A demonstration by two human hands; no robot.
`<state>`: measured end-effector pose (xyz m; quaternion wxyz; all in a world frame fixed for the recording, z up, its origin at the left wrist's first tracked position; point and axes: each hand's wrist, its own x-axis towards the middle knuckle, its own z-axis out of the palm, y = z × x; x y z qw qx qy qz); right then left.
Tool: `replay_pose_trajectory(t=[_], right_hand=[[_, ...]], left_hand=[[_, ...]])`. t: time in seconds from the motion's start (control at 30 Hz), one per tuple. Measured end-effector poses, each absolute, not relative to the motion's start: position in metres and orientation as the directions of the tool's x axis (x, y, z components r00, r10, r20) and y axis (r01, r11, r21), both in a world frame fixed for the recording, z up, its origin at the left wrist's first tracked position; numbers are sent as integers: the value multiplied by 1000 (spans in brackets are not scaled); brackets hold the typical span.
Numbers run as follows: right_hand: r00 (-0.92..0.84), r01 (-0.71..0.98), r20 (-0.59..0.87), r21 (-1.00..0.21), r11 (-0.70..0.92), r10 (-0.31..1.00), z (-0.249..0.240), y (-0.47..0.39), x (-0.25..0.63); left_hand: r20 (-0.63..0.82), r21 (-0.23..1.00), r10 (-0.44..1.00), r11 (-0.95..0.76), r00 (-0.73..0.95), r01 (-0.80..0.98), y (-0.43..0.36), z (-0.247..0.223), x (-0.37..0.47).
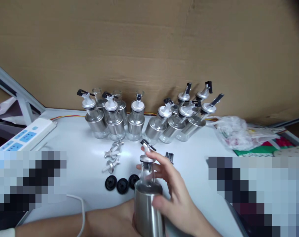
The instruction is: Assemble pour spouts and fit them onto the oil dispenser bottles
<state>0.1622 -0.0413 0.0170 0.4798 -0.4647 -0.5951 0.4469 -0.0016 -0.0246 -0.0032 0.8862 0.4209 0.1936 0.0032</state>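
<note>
In the left hand (129,210) is a bottle (147,207), right hand (175,194) touching.

We're up with the head camera, looking forward and down across the table (85,171), and it's a wide look! Closest to us, low in the middle, sit the bottle (148,210), the left hand (124,212) and the right hand (175,194), the bottom edge cutting across all this. Farther off we see the row (136,125), then cardboard (139,42) behind, filling most of our upper view, facing us nearly square-on.
</note>
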Motion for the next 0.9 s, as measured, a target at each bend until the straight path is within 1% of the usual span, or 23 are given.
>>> replay_pose_trajectory(t=[0.1, 0.13, 0.17, 0.23, 0.33, 0.4, 0.47, 0.5, 0.6, 0.63, 0.67, 0.73, 0.83, 0.9], right_hand=[[-231, 366, 168, -898, 245, 958, 15, -45, 162], [-245, 414, 163, -874, 255, 956, 16, -45, 162], [-246, 434, 162, -863, 258, 956, 16, -45, 162], [-219, 406, 190, -874, 266, 957, 17, -44, 162], [-125, 299, 313, -893, 337, 941, 16, -44, 162], [-35, 275, 411, -873, 404, 911, 13, -45, 162], [52, 300, 478, -845, 443, 877, 11, -45, 164], [95, 320, 501, -834, 450, 860, 10, -44, 166], [239, 380, 540, -817, 434, 807, 11, -38, 173], [267, 410, 553, -806, 427, 789, 12, -35, 176], [268, 447, 564, -791, 418, 781, 13, -32, 179], [200, 541, 584, -736, 408, 787, 14, -27, 182], [46, 681, 628, -588, 436, 776, 13, -22, 183], [-22, 724, 641, -519, 453, 768, 11, -21, 180]], left_hand=[[-274, 765, 293, 643, 916, 22, -25, -4, -1], [-268, 757, 321, 654, 908, -7, -26, -5, -1], [-268, 741, 324, 671, 907, -20, -26, -6, -1], [-252, 701, 289, 712, 924, -32, -26, -9, 0], [-235, 651, 274, 757, 932, -58, -27, -14, 1], [-232, 626, 311, 773, 922, -103, -28, -18, 2], [-189, 605, 316, 783, 929, -143, -29, -21, 1], [-163, 594, 282, 793, 946, -134, -29, -23, 0], [-208, 538, 176, 842, 962, -38, -30, -27, -1], [-233, 512, 165, 859, 958, -24, -30, -27, -2], [-246, 488, 164, 873, 955, -24, -30, -28, -1], [-254, 446, 172, 894, 952, -42, -30, -28, 0], [-261, 428, 171, 902, 950, -44, -28, -27, 1], [-265, 430, 165, 902, 950, -37, -28, -26, 2]])
